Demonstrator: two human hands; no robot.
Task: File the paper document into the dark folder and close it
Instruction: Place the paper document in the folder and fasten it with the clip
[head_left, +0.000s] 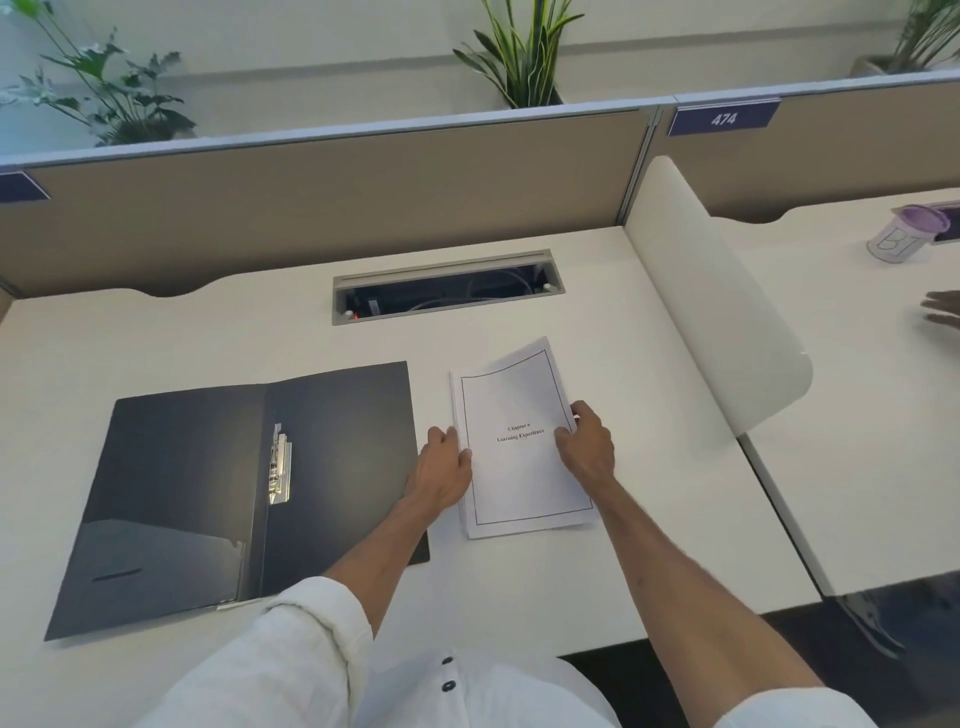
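2 steps remain, we judge: our left hand (441, 467) and right hand (584, 447) pinch the side edges of the paper document (522, 457), lying on the desk (649, 467) just beside the open dark folder (208, 493), unfiled.

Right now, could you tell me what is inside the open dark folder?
Only a metal clip by the spine of the dark folder; no pages. The left forearm hides its lower right corner.
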